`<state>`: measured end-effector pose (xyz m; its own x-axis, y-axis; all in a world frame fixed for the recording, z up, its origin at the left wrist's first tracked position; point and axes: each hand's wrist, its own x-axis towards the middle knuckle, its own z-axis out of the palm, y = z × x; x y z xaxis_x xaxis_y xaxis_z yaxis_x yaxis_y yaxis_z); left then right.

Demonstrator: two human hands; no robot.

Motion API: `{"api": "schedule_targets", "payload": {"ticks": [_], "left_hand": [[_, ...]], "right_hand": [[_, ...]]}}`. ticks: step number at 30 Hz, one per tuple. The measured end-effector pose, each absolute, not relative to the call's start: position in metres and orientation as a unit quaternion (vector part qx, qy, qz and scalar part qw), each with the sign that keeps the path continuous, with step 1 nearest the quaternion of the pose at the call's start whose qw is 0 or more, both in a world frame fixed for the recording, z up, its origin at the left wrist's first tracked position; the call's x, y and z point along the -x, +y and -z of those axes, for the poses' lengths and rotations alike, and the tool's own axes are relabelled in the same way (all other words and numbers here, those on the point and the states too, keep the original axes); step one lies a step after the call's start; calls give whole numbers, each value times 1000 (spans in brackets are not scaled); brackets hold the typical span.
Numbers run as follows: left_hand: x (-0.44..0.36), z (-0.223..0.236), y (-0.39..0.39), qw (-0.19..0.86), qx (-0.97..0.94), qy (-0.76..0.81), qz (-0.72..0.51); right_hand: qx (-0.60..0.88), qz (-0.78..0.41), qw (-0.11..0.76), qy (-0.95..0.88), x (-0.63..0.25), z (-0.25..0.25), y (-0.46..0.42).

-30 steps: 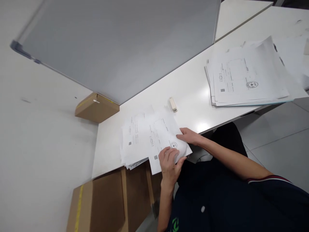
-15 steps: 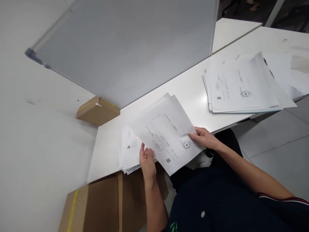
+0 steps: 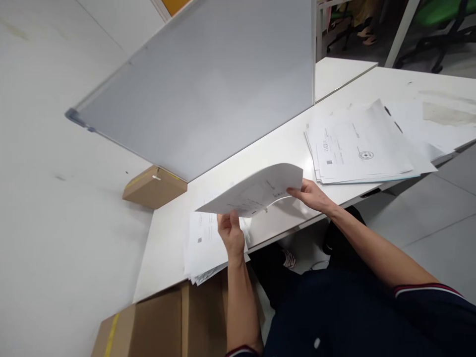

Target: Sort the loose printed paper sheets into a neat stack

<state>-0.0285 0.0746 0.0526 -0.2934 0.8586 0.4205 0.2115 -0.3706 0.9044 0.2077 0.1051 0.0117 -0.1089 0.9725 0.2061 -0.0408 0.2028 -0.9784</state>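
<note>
Obstructions: I find the board [image 3: 208,89] standing along the back of the bench [image 3: 159,258], limiting reach that way. The wall [image 3: 67,233] bounds the left end. A small carton [image 3: 159,188] sits where board, wall and bench meet; a large carton [image 3: 156,327] stands below the front edge, lower left.

Count: I record one board, two cartons and two stacks of printed sheets, the left stack [image 3: 203,248] and the right stack [image 3: 345,153]. How many sheets make up the held paper [image 3: 256,188], I cannot tell. It is bowed, raised over the bench, partly above the left stack. My left grip [image 3: 231,237] pinches its near edge; my right grip [image 3: 312,195] pinches its right end.

Clearances: both stacks reach the front edge. I note bare bench left of the left stack and below the held paper; the right grip is near the right stack.
</note>
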Motion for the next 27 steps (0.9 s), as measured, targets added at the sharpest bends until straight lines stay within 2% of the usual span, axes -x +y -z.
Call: {"api": "schedule_targets", "payload": {"ticks": [7, 12, 15, 19, 22, 27], "left_hand": [[21, -45, 76, 300, -507, 482, -649], [30, -50, 77, 324, -481, 474, -663], [47, -50, 79, 298, -474, 484, -672], [67, -38, 82, 256, -486, 556, -624], [69, -18, 83, 292, -518, 581, -556], [59, 9, 79, 346, -564, 592, -460]], "right_hand": [[447, -438, 505, -594, -209, -7, 106], [459, -321, 433, -707, -227, -52, 106], [455, -179, 342, -803, -238, -103, 100], [491, -13, 172, -854, -233, -160, 89], [490, 16, 77, -868, -221, -169, 88], [488, -9, -34, -872, -208, -145, 97]]}}
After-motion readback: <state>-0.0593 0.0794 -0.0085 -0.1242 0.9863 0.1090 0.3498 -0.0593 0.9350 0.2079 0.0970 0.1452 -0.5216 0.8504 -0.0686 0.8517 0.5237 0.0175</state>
